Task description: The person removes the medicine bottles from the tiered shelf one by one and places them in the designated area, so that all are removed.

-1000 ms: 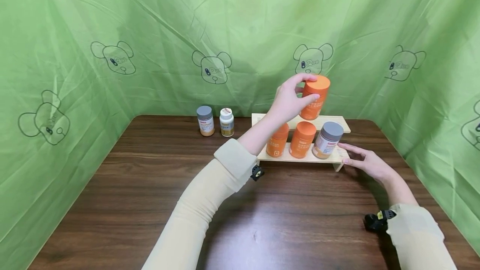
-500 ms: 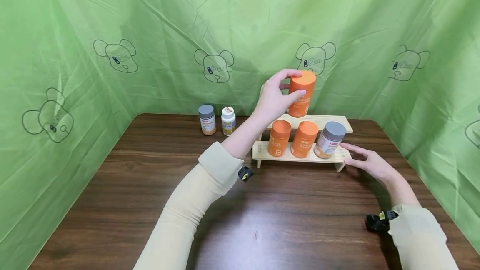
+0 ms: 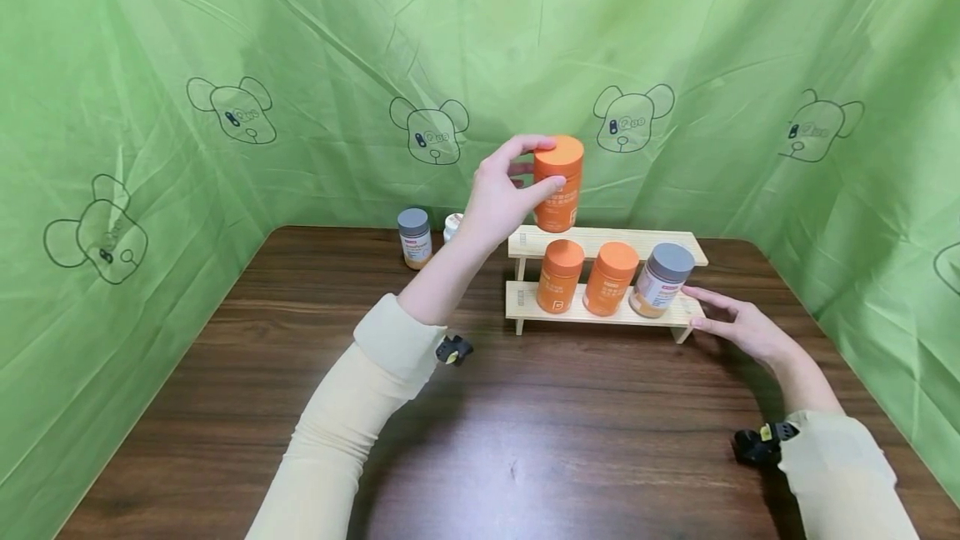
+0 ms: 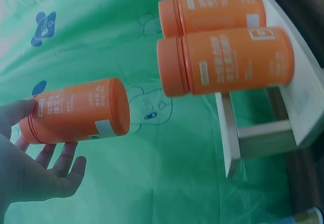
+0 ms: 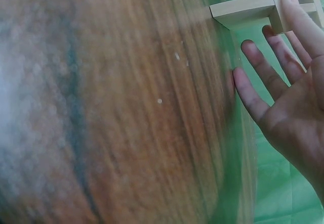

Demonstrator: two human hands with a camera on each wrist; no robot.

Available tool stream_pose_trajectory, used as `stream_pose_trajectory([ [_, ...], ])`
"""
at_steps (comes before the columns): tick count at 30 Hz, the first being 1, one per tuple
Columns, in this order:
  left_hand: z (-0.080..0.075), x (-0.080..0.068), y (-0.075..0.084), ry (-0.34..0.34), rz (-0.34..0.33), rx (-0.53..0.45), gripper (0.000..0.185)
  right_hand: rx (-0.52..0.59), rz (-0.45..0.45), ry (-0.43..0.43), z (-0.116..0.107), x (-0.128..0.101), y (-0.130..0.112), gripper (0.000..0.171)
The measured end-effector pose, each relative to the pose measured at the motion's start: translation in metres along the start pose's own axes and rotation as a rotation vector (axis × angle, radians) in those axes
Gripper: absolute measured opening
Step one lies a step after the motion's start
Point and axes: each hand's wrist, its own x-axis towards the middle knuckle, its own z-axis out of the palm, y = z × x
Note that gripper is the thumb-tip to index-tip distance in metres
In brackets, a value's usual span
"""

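Note:
My left hand [image 3: 504,194] grips an orange jar [image 3: 558,184] by its lid end and holds it in the air above the left end of a two-step wooden rack [image 3: 678,243]. In the left wrist view the held orange jar [image 4: 76,110] is pinched between thumb and fingers [image 4: 15,114]. Two orange jars [image 3: 559,277] [image 3: 611,278] and a grey-lidded jar [image 3: 659,279] stand on the rack's lower step. My right hand [image 3: 738,325] lies flat with straight fingers against the rack's right end; its fingers [image 5: 263,77] touch the rack's wooden frame [image 5: 243,10].
A grey-lidded bottle [image 3: 413,238] and a white-lidded bottle [image 3: 452,225], partly behind my left arm, stand at the back of the dark wooden table [image 3: 525,440]. Green cloth [image 3: 300,48] walls the table on three sides.
My left hand has carried the orange jar leftward, from over the right part of the upper step to above its left end. The right hand has stayed at the rack.

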Motion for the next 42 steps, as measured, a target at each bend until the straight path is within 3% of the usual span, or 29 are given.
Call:
stream_pose_trajectory([
  [6, -0.017, -0.006, -0.007, 0.058, 0.054, 0.037, 0.038, -0.003, -0.003, -0.001, -0.001, 0.001, 0.000, 0.062],
  [12, -0.033, -0.011, -0.014, 0.083, 0.053, 0.035, 0.039, 0.000, -0.007, 0.003, 0.001, 0.002, 0.002, 0.061],
  [21, -0.059, -0.030, 0.005, 0.104, 0.036, 0.091, 0.038, -0.001, -0.009, 0.004, 0.002, 0.000, 0.001, 0.060],
  [24, -0.067, -0.032, 0.004, 0.115, 0.039, 0.122, 0.037, -0.003, -0.010, 0.004, 0.002, -0.001, 0.000, 0.060],
  [38, -0.103, -0.043, -0.014, 0.141, 0.049, 0.215, 0.038, 0.011, -0.019, -0.002, 0.001, 0.000, 0.004, 0.061],
  [42, -0.117, -0.039, -0.036, 0.157, 0.049, 0.238, 0.040, 0.007, -0.017, -0.005, 0.001, 0.000, 0.004, 0.061],
])
